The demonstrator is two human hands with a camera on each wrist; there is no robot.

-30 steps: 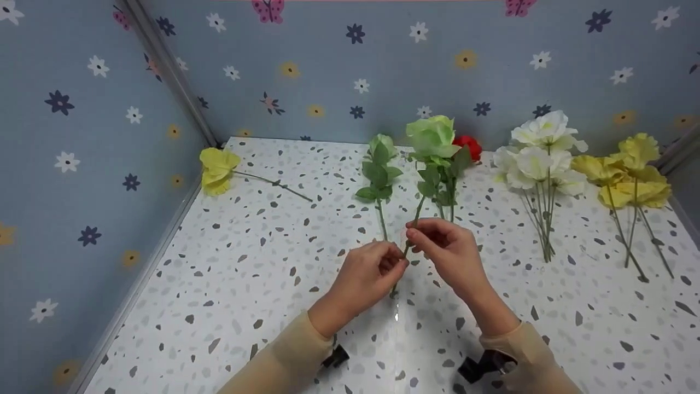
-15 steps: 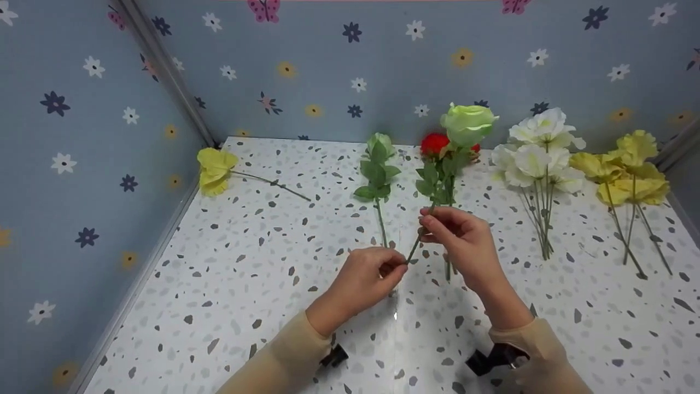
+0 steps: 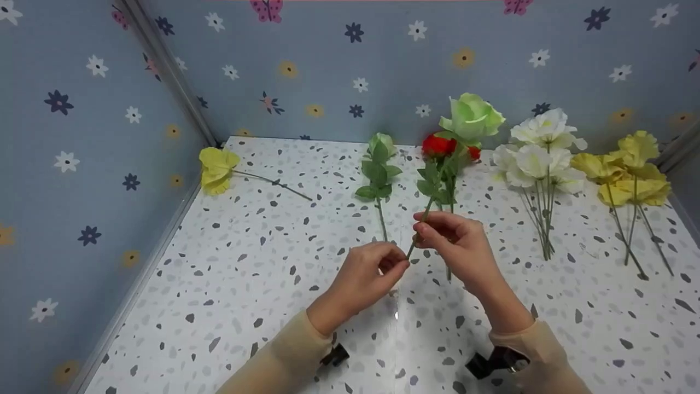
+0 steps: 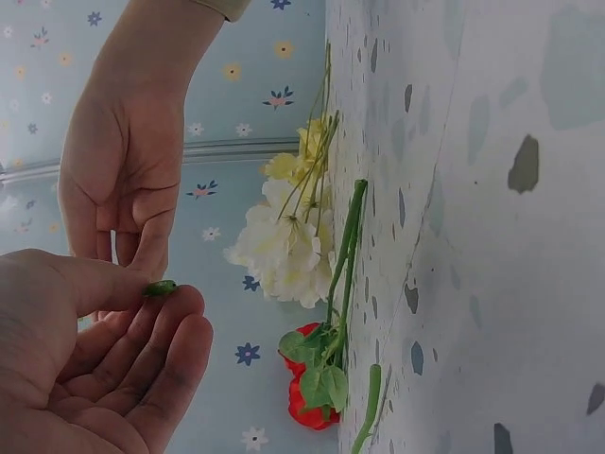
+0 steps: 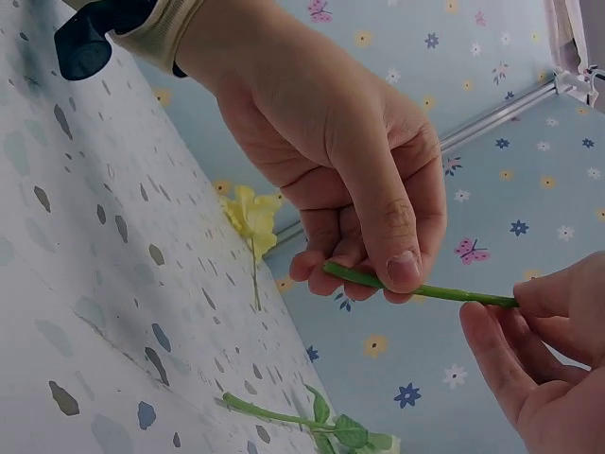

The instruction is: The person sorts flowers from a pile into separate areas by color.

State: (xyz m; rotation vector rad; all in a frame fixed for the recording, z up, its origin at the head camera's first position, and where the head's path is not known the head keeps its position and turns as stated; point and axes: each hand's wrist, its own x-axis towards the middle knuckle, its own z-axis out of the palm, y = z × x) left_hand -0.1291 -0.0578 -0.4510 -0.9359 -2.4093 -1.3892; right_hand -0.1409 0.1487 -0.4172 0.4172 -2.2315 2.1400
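Between my two hands slants a pale green rose [image 3: 471,119], its bloom raised in front of the back wall. My left hand [image 3: 355,276] pinches the bottom of its stem between thumb and fingertips; the cut end [image 4: 159,288] pokes out in the left wrist view. Higher up, my right hand [image 3: 465,249] pinches the same stem with thumb and index finger. A second pale green rose [image 3: 377,171] lies on the table just left of it. Behind the held rose lie red roses [image 3: 437,145], partly covered by its leaves.
White flowers [image 3: 538,158] lie in a bunch to the right, beside several yellow flowers [image 3: 629,178]. One yellow flower [image 3: 219,171] lies alone at the far left. Patterned walls [image 3: 306,49] bound the speckled table [image 3: 229,284] at the back and sides.
The held rose's bloom has moved right and up, baring the red roses more. My right hand has shifted slightly right; my left hand stays nearly in place.
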